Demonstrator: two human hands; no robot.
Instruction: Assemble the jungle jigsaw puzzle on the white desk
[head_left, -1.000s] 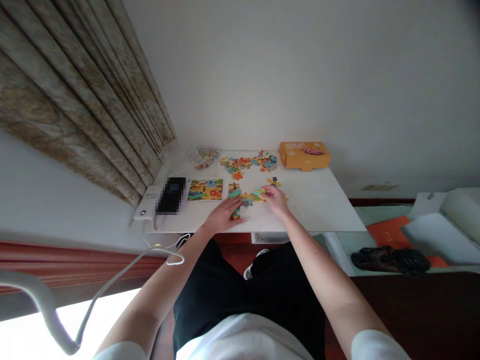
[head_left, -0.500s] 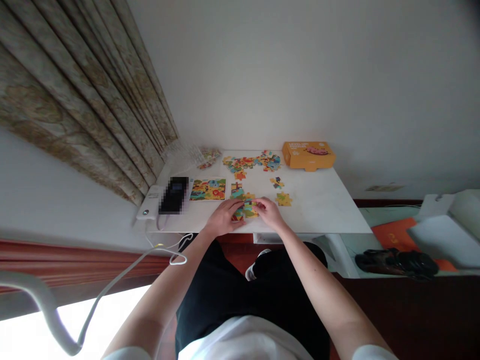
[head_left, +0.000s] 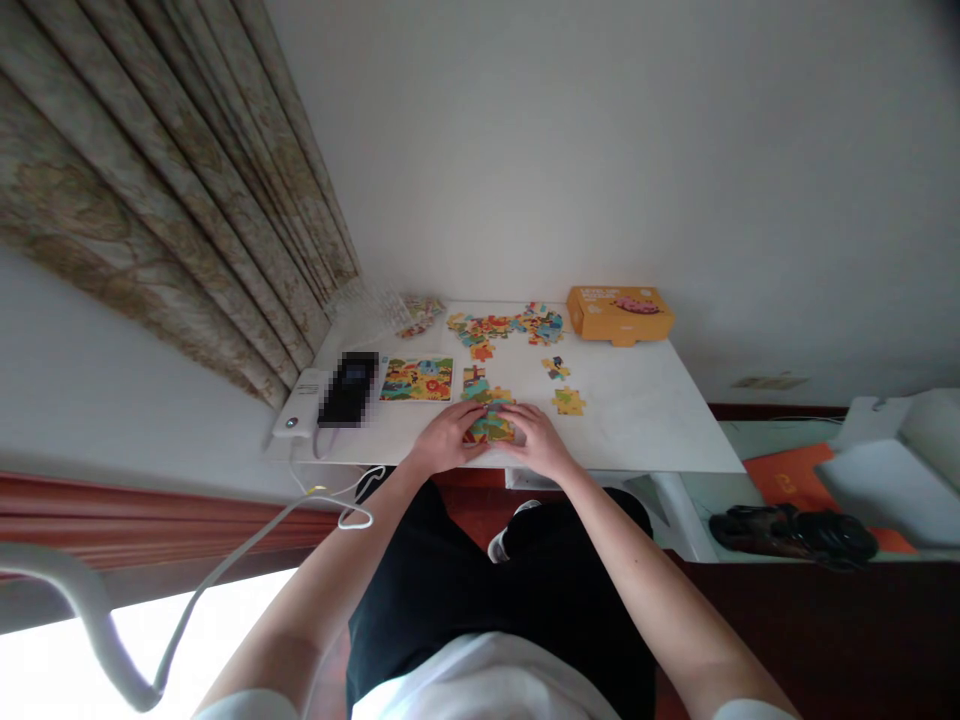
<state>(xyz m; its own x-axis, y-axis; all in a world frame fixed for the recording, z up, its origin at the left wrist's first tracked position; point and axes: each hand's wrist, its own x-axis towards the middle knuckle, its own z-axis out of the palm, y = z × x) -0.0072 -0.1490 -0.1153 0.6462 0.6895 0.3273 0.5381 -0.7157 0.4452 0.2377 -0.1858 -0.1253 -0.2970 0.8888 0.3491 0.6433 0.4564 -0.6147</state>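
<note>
A partly joined jigsaw puzzle (head_left: 493, 429) lies near the front edge of the white table, in green, yellow and blue. My left hand (head_left: 450, 438) grips its left side, fingers over the top and thumb at the near edge. On the opposite side my right hand (head_left: 538, 442) holds it the same way, fingertips on the upper right and thumb low. Both hands are closed round it and cover its sides. Loose puzzle pieces (head_left: 568, 402) lie to the right, with another small group (head_left: 556, 368) behind them.
A pile of puzzle pieces (head_left: 499, 325) spreads along the back, beside an orange puzzle box (head_left: 619, 316). A picture card (head_left: 416, 380) and a pixelated dark device (head_left: 349, 390) lie left, by a white power strip (head_left: 298, 405). A white cable (head_left: 247, 560) hangs at the left.
My right hand has opened from a fingertip pinch at the puzzle's upper right to a wider grip along its right side. My left hand stays nearly in place.
</note>
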